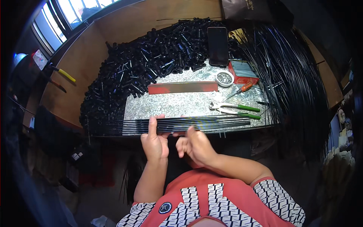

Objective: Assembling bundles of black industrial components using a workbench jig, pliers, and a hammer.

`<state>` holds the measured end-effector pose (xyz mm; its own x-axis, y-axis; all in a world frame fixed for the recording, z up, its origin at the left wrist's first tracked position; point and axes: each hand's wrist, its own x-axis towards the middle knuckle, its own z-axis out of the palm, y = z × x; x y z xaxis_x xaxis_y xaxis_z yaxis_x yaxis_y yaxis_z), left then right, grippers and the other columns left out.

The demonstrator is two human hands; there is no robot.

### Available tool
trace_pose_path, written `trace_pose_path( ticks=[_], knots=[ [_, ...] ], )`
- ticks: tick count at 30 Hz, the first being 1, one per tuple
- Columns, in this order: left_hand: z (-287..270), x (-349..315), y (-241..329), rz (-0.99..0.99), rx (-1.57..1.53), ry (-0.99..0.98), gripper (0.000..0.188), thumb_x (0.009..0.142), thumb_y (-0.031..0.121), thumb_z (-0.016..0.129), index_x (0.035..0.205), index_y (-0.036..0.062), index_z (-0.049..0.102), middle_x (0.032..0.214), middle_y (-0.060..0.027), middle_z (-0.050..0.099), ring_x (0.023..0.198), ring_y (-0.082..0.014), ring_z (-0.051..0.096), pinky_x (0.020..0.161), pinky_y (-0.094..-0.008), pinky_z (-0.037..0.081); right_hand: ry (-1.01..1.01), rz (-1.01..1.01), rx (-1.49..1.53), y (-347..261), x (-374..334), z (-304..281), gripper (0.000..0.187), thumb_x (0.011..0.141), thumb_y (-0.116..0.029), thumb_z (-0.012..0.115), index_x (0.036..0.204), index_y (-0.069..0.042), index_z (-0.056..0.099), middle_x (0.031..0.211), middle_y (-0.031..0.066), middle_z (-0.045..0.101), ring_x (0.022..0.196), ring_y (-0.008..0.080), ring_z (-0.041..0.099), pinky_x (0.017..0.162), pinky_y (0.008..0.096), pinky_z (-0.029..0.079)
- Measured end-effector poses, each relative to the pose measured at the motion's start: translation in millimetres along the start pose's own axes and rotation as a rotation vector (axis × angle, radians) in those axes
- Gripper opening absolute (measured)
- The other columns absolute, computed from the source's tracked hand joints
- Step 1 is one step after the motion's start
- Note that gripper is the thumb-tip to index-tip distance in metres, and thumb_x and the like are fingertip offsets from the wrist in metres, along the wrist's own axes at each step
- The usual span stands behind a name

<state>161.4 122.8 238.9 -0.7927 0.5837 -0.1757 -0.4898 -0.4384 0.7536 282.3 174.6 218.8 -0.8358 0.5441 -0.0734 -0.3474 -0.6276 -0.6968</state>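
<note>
Several thin black rods lie side by side along the table's front edge, running left to right. My left hand is closed on them left of the middle, its thumb up along the near side and fingertips showing at the far side. Close by on the right, my right hand has its fingers curled, with the thumb and forefinger at the rods' near edge. Whether it pinches a rod or something small is hidden. Beyond the rods rests a long red and dark bar. Green-handled pincers lie to its right.
A big heap of short black tubes covers the back left. A dark phone rests by it. To the right are a small white bowl, a red box, an orange-handled screwdriver and a large bundle of long black strands.
</note>
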Motion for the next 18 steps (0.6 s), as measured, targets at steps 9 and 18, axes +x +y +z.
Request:
trace_pose_path(
  ticks=[9,18],
  knots=[
    [8,-35,-4,-0.311,0.125,-0.615,0.042,0.099,0.031,0.048,0.121,-0.0038,0.05,0.113,-0.0194,0.062,0.099,-0.0257,0.065,0.08,-0.0338,0.057,0.266,-0.223,-0.549,-122,18,14,0.042,0.099,-0.04,0.044,0.103,-0.003,0.064,0.057,0.0043,0.056,0.037,0.0084,0.046,0.034,0.0202,0.038],
    [20,-60,26,-0.293,0.502,-0.85,0.026,0.094,0.007,0.056,0.116,-0.0075,0.056,0.103,-0.0195,0.067,0.091,-0.02,0.068,0.078,-0.0283,0.056,-0.251,-0.232,-1.231,-158,2,12,0.01,0.089,-0.009,0.059,0.087,0.0,0.063,0.072,0.0031,0.059,0.047,0.0055,0.049,0.041,0.0214,0.038]
  ],
)
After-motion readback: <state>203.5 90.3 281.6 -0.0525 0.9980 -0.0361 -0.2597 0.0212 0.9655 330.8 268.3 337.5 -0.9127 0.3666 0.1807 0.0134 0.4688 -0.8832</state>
